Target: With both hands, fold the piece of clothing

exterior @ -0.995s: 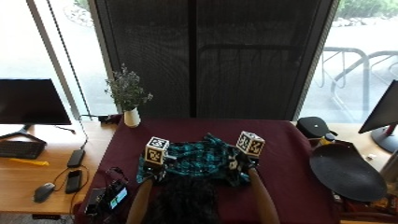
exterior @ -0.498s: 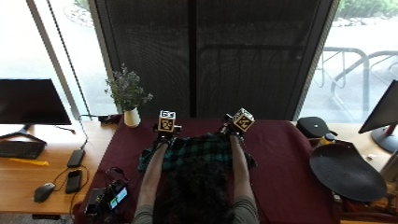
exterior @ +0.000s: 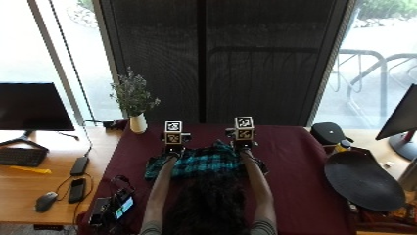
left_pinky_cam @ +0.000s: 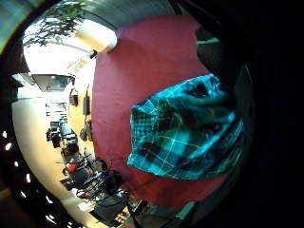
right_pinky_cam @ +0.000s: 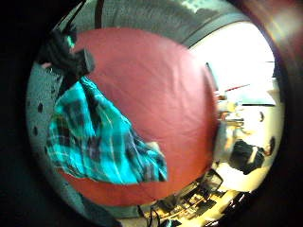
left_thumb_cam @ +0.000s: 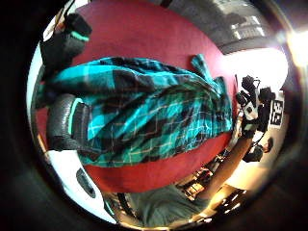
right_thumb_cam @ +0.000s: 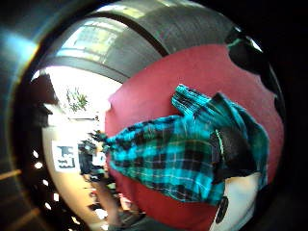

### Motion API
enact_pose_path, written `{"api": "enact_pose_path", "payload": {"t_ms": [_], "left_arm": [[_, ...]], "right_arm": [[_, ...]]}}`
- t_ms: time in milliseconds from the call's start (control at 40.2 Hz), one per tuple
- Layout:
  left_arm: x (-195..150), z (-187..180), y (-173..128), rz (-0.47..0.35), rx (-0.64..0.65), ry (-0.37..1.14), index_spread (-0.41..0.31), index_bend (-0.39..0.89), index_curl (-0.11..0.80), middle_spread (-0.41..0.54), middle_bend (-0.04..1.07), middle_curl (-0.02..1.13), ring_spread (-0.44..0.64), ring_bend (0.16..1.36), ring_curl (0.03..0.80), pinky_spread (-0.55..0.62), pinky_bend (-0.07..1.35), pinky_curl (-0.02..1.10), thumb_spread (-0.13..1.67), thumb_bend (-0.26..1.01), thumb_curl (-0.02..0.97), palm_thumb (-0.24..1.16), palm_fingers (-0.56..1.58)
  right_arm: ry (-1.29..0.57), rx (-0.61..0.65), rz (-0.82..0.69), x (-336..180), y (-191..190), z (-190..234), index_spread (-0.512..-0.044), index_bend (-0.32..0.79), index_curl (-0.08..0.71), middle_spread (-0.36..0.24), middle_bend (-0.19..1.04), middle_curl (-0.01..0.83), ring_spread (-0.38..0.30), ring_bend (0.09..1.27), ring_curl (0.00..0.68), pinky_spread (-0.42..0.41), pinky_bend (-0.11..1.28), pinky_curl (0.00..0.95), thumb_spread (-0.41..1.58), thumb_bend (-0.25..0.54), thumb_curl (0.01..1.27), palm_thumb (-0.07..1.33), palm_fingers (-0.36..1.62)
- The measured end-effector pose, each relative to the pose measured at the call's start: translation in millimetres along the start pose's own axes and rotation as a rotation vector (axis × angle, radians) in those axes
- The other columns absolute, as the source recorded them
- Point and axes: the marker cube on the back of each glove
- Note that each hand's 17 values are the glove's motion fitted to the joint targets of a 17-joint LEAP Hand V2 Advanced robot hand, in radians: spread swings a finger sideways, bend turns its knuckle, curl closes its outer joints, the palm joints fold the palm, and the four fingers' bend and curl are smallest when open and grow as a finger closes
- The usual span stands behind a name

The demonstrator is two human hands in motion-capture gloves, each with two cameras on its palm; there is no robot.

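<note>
A teal and black plaid shirt lies bunched on the dark red cloth of the desk. A black-gloved hand sits at one end of the shirt, touching the fabric; whether it pinches the cloth cannot be told. The shirt's opposite end lies in loose folds, with red cloth showing all around it. Beyond the desk's edge is a bright, cluttered room.
</note>
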Motion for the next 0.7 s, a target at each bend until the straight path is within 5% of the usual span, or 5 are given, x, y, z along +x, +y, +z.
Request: {"api": "enact_pose_path", "payload": {"t_ms": [149, 299, 423, 622, 697], "left_arm": [[2, -15, 21, 0.040, 0.300, -0.010, -0.207, 0.09, 0.451, -0.250, 0.34, 0.50, -0.23, 0.57, 0.422, 0.07, 0.26, 0.22, 1.29, -0.02, 0.310, 0.78, 0.75], [2, 4, 38, 0.082, 0.462, -0.061, -0.185, 0.10, 0.415, -0.223, 0.28, 0.47, -0.18, 0.55, 0.403, 0.09, 0.29, 0.24, 1.28, -0.03, 0.301, 0.70, 0.73], [-13, 41, 49, 0.048, 0.298, -0.214, -0.174, 0.11, 0.393, -0.211, 0.27, 0.46, -0.15, 0.52, 0.392, 0.10, 0.31, 0.27, 1.28, -0.03, 0.292, 0.64, 0.72], [25, 99, 64, 0.089, -0.082, 0.006, -0.139, 0.11, 0.382, -0.103, 0.12, 0.43, 0.01, 0.45, 0.383, 0.16, 0.42, 0.33, 1.38, -0.08, 0.219, 0.37, 0.42], [30, 114, 65, 0.114, -0.141, 0.041, -0.119, 0.10, 0.370, -0.057, 0.12, 0.42, 0.07, 0.47, 0.386, 0.20, 0.46, 0.35, 1.40, -0.08, 0.182, 0.24, 0.33]], "right_arm": [[0.129, 0.159, -0.027, 10, 55, -4, -0.313, 0.16, 0.296, -0.153, 0.18, 0.428, -0.133, 0.46, 0.407, -0.025, 0.58, 0.393, 1.01, -0.042, 0.46, 0.95, 0.61], [0.010, 0.019, 0.308, 62, 134, 31, -0.319, 0.13, 0.292, -0.127, 0.16, 0.401, -0.086, 0.40, 0.366, 0.047, 0.61, 0.371, 1.07, -0.048, 0.43, 0.83, 0.60], [-0.073, -0.188, 0.578, 97, 189, 41, -0.321, 0.00, 0.228, -0.064, 0.11, 0.365, -0.017, 0.51, 0.391, 0.041, 0.78, 0.408, 1.18, -0.093, 0.36, 0.58, 0.55], [-0.345, -0.418, 0.681, 90, 194, 70, -0.326, -0.06, 0.116, 0.028, 0.10, 0.310, -0.023, 0.81, 0.455, -0.046, 0.99, 0.444, 1.20, -0.087, 0.27, 0.24, 0.56], [-0.491, -0.343, 0.688, 81, 178, 75, -0.332, -0.05, 0.083, 0.051, 0.12, 0.302, -0.044, 0.88, 0.469, -0.078, 1.03, 0.449, 1.19, -0.052, 0.27, 0.22, 0.58]]}}
